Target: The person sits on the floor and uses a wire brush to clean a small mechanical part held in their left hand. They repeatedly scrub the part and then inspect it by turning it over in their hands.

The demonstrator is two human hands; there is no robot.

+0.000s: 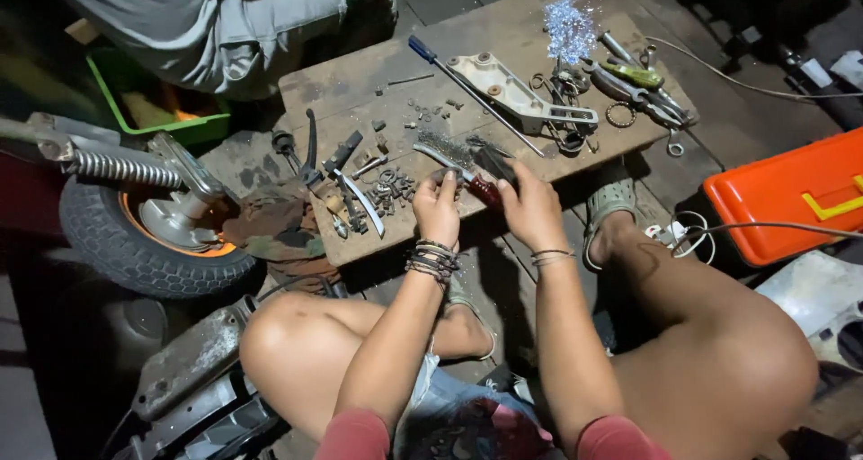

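Observation:
I sit at a low wooden board (360,73) strewn with parts. My left hand (437,210) pinches a small part at the board's near edge, beside a pile of nuts and bolts (392,190). Close to it, my right hand (532,210) grips a tool with a dark red handle (484,190) whose dark jaws (493,161) point away from me. The small part between the fingers is too small to identify.
On the board lie a long blue-handled screwdriver (458,75), a white metal bracket (517,96), wrenches and pliers (640,89), and a wire brush (442,151). A small wheel with tyre (144,235) and spring stands at the left. An orange toolbox (791,195) sits right. Another person sits beyond the board.

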